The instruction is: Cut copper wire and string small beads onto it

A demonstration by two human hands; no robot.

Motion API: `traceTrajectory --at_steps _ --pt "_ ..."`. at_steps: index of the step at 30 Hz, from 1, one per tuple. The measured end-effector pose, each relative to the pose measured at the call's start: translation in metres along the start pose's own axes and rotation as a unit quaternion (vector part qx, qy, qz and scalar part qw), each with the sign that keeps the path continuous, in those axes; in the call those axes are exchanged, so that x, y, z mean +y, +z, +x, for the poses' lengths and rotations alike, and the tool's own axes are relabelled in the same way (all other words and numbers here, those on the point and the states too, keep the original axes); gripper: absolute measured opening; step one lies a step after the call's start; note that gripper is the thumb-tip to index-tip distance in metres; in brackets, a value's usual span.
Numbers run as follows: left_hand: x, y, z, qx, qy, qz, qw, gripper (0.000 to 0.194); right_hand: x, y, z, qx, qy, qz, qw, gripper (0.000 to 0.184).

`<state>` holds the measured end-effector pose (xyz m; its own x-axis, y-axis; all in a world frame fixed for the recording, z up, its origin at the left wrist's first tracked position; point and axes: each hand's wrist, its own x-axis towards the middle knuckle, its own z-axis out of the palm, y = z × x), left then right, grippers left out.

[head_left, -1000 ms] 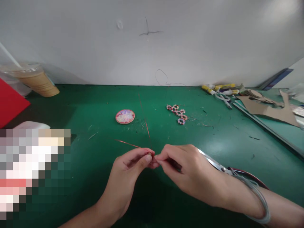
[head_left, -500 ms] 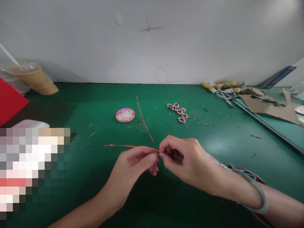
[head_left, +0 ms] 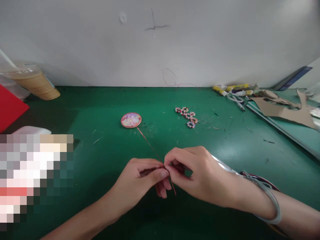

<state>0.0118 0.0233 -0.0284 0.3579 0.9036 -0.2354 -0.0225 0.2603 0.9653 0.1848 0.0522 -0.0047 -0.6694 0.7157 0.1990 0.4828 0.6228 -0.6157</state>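
A thin copper-red wire (head_left: 151, 145) runs between my hands near the middle of the bench. My left hand (head_left: 140, 178) pinches it between thumb and forefinger, while the other fingers curl underneath. Fingertip to fingertip with it, my right hand (head_left: 197, 170) is closed on the same wire. One strand slants up and left toward a small round dish (head_left: 131, 120) of pale, colourful beads; another short end hangs below the fingers. The exact crossing of the strands is hidden by the fingertips. Beyond my right hand lies a chain of beaded flowers (head_left: 190, 114).
At the left stand a plastic cup (head_left: 37, 81) with a brown drink and a red panel (head_left: 11, 108). Yellow tubes (head_left: 237, 87), a white cable (head_left: 236, 101) and cut cardboard (head_left: 285, 111) lie at the right. Grey loops (head_left: 273, 203) surround my right wrist.
The strand that pointed left over my left hand is no longer there, and a short end now hangs below the fingers. The upper strand leans further left. Both hands are slightly lower.
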Motion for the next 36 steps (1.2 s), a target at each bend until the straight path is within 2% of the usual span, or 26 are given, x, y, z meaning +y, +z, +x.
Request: traceTrajectory --at_steps 5,11,18,20,23,28,32,36 --pt "0.0 0.004 -0.004 0.046 0.067 0.079 0.994 0.028 -0.003 -0.003 0.001 -0.009 0.005 0.02 1.0 0.013" --pt "0.0 0.007 -0.009 0.103 0.108 0.13 0.98 0.025 -0.005 -0.003 0.0 -0.007 -0.016 0.054 0.998 0.014" --pt "0.0 0.003 -0.011 0.122 0.142 0.24 0.953 0.025 -0.001 -0.001 -0.001 0.003 -0.002 0.08 0.997 0.009" --pt "-0.001 0.001 -0.009 0.118 0.142 0.246 0.952 0.018 0.001 -0.001 0.0 0.022 -0.01 0.07 0.997 0.008" --pt "-0.003 -0.001 -0.007 0.072 0.123 0.213 0.967 0.005 0.005 -0.001 0.0 0.043 -0.033 0.04 0.998 0.008" --pt "-0.004 -0.003 -0.003 0.034 0.071 0.089 0.993 0.011 0.011 -0.003 0.0 0.019 -0.079 -0.022 0.996 0.008" --pt "-0.004 -0.004 -0.001 0.011 0.072 0.113 0.991 0.019 0.011 -0.003 0.002 -0.006 -0.082 -0.031 0.996 0.009" --pt "-0.005 -0.004 -0.004 0.027 0.101 0.129 0.986 0.022 0.007 -0.005 0.002 -0.012 -0.066 -0.001 0.998 0.009"
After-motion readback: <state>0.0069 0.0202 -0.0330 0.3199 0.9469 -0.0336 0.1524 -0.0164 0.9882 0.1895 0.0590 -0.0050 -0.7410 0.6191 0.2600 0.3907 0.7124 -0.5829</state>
